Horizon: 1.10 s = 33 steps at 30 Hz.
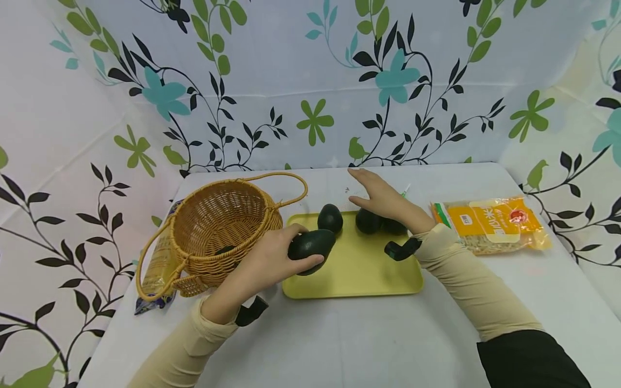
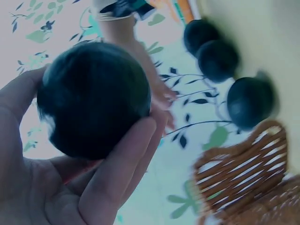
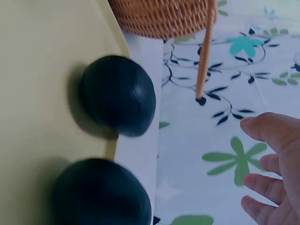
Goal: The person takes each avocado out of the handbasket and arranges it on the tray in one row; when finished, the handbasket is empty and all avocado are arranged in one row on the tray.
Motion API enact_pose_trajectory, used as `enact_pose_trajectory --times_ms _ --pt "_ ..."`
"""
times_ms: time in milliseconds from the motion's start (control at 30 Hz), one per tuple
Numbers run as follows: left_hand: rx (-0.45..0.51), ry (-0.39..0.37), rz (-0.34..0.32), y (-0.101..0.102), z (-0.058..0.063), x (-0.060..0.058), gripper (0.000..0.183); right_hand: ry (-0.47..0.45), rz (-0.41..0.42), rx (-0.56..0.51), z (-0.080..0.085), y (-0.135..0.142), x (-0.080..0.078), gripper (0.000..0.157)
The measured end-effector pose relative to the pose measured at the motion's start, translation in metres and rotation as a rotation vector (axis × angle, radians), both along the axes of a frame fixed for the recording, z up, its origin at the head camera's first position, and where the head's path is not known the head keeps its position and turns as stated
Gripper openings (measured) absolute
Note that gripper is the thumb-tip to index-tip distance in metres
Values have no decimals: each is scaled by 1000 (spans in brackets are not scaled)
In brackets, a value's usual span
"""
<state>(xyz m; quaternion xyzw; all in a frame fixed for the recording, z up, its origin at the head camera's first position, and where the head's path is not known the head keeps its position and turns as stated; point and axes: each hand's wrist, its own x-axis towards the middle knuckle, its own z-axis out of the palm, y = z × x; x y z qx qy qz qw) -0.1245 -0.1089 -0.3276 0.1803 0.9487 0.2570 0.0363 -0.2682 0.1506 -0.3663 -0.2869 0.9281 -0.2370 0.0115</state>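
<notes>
A dark green avocado [image 1: 311, 251] is gripped in my left hand [image 1: 269, 258], above the left part of the yellow tray [image 1: 359, 277]. In the left wrist view, thumb and fingers curl round this avocado [image 2: 93, 101]. My right hand [image 1: 388, 200] hovers over the tray's far right side, its fingers extended and holding nothing. Beneath it, two avocados [image 1: 367, 221] lie on the tray, one partly hidden by the wrist. Another avocado [image 1: 330, 219] rests near the tray's back left. A wicker basket [image 1: 220, 215] stands left of the tray, with something dark [image 1: 225, 249] inside.
To the right of the tray lies an orange and clear grain packet [image 1: 492, 223]. A yellow and blue package [image 1: 160, 267] is partly hidden behind the basket, whose handle [image 1: 296, 188] sticks out toward the back. Patterned cloth hangs behind the white table [image 1: 339, 345].
</notes>
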Motion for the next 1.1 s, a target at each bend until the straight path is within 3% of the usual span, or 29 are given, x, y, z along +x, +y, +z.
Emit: enact_pose_trajectory --times_ms 200,367,600,900,1000,1100 --pt "1 29 99 7 -23 -16 64 7 -22 -1 -1 13 -1 67" --pt "20 70 136 12 -34 -31 68 11 -30 4 -5 17 -1 64" --pt "-6 170 165 24 -42 -47 64 5 -31 3 -8 19 2 62" --pt "-48 247 256 30 -50 -68 68 -1 -29 16 -12 17 3 61" --pt "-94 320 271 30 -54 -72 68 -2 -29 19 -13 16 3 60" --pt "-187 452 276 32 -60 -75 66 3 -25 19 -13 16 3 60"
